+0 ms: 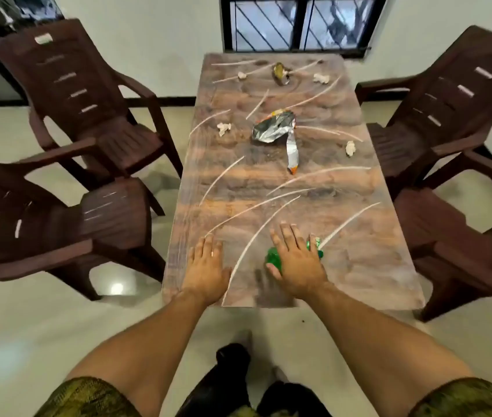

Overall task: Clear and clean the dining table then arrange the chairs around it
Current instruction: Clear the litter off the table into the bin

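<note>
Head view. The left hand (208,263) lies flat, fingers straight, on the brown wood-patterned rectangular table (359,266) and holds nothing. The right hand (297,260) presses with extended fingers on a green crumpled plastic wrapper (272,258) near the table's near edge; the fingers are not curled round it. Mid-table lie a silver foil snack packet (273,129) and crumpled white paper balls (223,127). Dark brown plastic armchairs (88,94) stand askew on both sides. Recommendation: close the fingers fully round the wrapper before lifting, then work towards the far end, so that no litter slides to the floor.
</note>
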